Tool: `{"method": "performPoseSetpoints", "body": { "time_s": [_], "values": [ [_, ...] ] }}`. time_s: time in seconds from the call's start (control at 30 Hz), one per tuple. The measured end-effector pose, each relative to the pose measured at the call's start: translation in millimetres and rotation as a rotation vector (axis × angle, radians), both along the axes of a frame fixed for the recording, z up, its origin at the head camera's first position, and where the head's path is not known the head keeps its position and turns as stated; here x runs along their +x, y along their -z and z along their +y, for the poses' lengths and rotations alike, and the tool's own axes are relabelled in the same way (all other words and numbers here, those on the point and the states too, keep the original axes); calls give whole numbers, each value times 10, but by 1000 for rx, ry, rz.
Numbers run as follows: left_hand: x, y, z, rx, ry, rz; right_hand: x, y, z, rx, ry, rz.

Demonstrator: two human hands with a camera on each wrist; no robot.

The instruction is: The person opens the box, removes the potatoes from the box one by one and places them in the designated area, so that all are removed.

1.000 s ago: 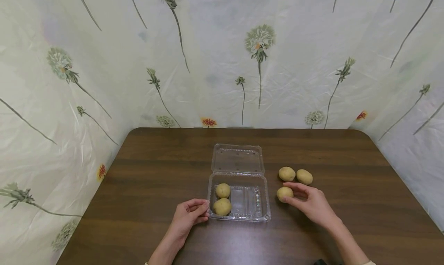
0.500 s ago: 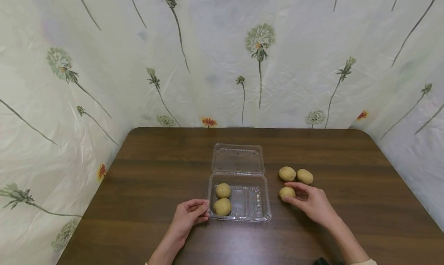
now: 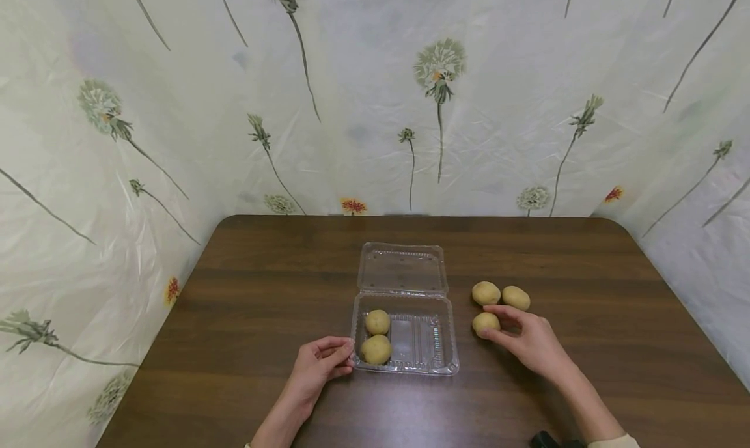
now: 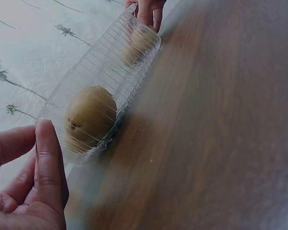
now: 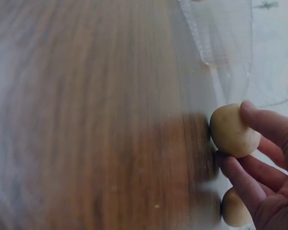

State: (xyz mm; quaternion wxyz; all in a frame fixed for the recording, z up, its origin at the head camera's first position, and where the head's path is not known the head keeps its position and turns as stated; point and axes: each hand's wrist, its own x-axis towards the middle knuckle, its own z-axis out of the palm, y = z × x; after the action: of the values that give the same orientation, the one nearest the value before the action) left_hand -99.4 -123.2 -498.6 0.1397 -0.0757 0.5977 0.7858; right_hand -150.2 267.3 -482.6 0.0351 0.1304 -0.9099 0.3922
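A clear plastic clamshell container lies with its lid folded back on the table. Two potatoes, a rear one and a front one, sit along its left side. My left hand pinches the front left corner of the rim between thumb and fingers, as the left wrist view also shows. To the right of the container, my right hand grips a small round potato with thumb and fingertips, low over the table. Just behind it lie two more potatoes, one left and one right.
The brown wooden table has rounded back corners. A plastic sheet with dandelion prints hangs behind it and along both sides. A black object shows at the bottom edge by the right forearm.
My right hand and its potato have shifted slightly right and back, closer to the two loose potatoes. The left hand and the container stay where they were.
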Motion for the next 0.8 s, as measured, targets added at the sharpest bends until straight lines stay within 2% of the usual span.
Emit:
{"method": "performPoseSetpoints", "body": {
  "time_s": [0.4, 0.8],
  "values": [
    [3, -20, 6, -2, 4, 2, 11, 14, 71, -8, 12, 35],
    [9, -37, 6, -2, 4, 3, 57, -6, 149, -18, 40, -5]
  ]
}}
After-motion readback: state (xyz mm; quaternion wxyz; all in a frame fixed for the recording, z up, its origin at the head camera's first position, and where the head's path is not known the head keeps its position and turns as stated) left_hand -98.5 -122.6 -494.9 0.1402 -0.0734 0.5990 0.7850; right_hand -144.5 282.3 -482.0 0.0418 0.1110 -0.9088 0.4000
